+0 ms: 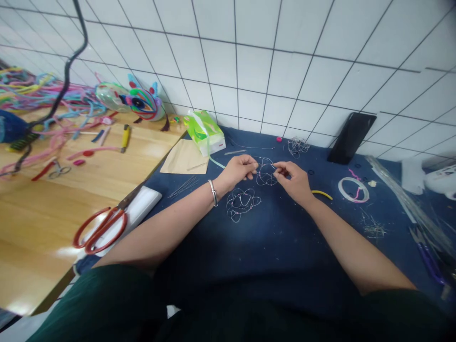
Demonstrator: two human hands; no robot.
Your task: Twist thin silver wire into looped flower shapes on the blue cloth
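Between my two hands hangs a thin silvery wire shape with several loops. My left hand, with a bangle on its wrist, pinches the left side of this wire. On the opposite side, the thumb and fingers of my right hand are closed on its edge. Just below, a second looped wire flower shape with small pinkish spots lies on the dark blue cloth. The exact ends of the wire in my fingertips are too fine to make out.
Left are orange-handled scissors, a green tissue pack and a wooden table with pipe cleaners. A black phone leans on the tiled wall. To the right lie a white ring, wire scraps and purple-handled pliers.
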